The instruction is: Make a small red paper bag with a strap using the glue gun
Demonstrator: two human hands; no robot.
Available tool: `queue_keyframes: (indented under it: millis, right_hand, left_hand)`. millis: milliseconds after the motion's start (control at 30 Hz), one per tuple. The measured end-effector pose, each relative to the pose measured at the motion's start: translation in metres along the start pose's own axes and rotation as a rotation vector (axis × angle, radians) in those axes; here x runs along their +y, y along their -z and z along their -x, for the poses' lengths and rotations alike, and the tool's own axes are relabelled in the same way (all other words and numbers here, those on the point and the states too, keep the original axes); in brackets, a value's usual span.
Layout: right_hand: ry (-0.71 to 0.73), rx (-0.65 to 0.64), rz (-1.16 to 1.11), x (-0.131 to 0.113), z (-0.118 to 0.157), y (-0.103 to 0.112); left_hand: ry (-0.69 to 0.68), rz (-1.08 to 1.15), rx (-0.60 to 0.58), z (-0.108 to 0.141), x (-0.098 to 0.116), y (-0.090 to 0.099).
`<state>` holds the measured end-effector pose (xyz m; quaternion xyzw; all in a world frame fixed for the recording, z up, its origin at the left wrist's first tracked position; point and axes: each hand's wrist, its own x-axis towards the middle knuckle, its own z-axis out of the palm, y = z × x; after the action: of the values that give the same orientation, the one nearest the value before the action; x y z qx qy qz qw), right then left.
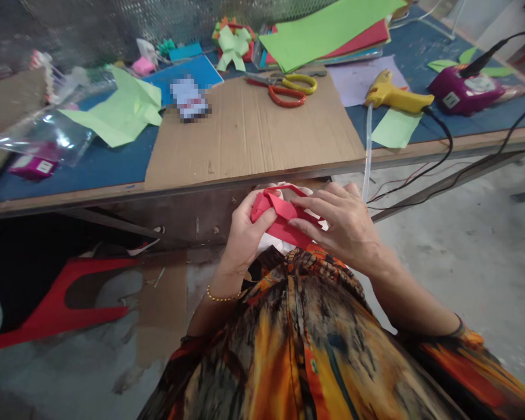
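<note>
A folded piece of red paper is between my two hands, just in front of the table's edge and above my lap. My left hand grips its left side, the thumb pressed on top of a fold. On the right, my right hand has its thumb and fingers closed on the paper's other side. A narrow red strip arches along the upper edge. Some white material shows behind and below the paper; I cannot tell what it is.
On the table lie a cardboard sheet, scissors, a yellow glue gun with a trailing cord, and a purple box. Green paper and a plastic bag lie left. A red stool stands below.
</note>
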<state>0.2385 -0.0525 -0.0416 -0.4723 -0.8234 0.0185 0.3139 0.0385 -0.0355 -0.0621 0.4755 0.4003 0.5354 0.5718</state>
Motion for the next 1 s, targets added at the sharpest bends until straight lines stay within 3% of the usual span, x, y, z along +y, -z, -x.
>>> queue_keyframes:
  millis: [500,1000]
  right_hand:
    - [-0.068,-0.009,-0.119,0.011,0.000,-0.003]
    - [-0.040,0.031,-0.118,0.007,0.000,-0.005]
  left_hand:
    - [0.043,0.003,-0.112,0.009,0.011,0.008]
    - [0.013,-0.114,-0.002,0.005,0.000,0.000]
